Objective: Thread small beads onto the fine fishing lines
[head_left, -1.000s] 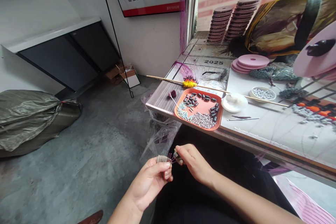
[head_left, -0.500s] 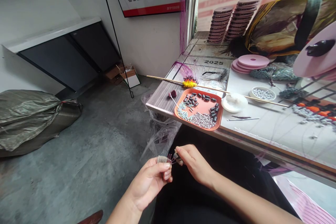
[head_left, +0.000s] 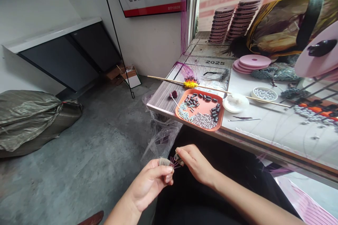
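Observation:
In the head view, below the table's front edge, my left hand (head_left: 154, 181) pinches a small bundle of thin purplish strands (head_left: 173, 162) whose ends fan out to the right. A greyish wrap (head_left: 164, 162) covers one of its fingers. My right hand (head_left: 195, 165) is closed right beside the strand ends, gripping something small, part dark and part pale, largely hidden by the fingers; I cannot make out what it is. Above the hands, an orange tray (head_left: 182, 119) on the table holds black cylindrical pieces (head_left: 216, 112), thin pale tubes (head_left: 185, 114) and small silvery pieces (head_left: 204, 120).
A long thin stick (head_left: 216, 90) lies across the table behind the tray, by a yellow bundle (head_left: 190, 83) with purple threads. To the right are a white lid-like dish (head_left: 236, 103), a bowl of grey beads (head_left: 264, 94) and pink spools (head_left: 255, 60). Plastic film (head_left: 161, 140) hangs under the table's corner.
The strands in my left hand have turned slightly and spread more to the right. Both hands stay close together in nearly the same place.

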The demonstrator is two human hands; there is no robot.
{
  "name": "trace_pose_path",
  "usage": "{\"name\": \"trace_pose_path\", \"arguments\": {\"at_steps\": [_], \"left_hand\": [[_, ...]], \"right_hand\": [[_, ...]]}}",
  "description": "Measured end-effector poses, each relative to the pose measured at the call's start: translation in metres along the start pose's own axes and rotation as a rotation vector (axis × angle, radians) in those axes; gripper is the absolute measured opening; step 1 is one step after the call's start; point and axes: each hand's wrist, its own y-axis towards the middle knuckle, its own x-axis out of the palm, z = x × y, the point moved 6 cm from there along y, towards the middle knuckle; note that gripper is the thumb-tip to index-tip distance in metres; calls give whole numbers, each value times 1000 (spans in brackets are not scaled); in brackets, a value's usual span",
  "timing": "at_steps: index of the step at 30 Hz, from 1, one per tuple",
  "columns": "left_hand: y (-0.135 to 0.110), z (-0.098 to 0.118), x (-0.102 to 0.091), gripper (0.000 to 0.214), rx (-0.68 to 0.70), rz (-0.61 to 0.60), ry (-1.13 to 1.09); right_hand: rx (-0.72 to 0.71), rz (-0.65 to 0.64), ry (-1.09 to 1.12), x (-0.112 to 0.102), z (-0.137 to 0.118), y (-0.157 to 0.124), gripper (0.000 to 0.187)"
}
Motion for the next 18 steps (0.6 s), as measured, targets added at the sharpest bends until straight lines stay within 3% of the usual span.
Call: {"name": "trace_pose_path", "arguments": {"at_steps": [18], "left_hand": [[1, 3, -1, 11, -67, -15, 96]], "right_hand": [[-44, -45, -113, -6, -2, -4, 43]]}}
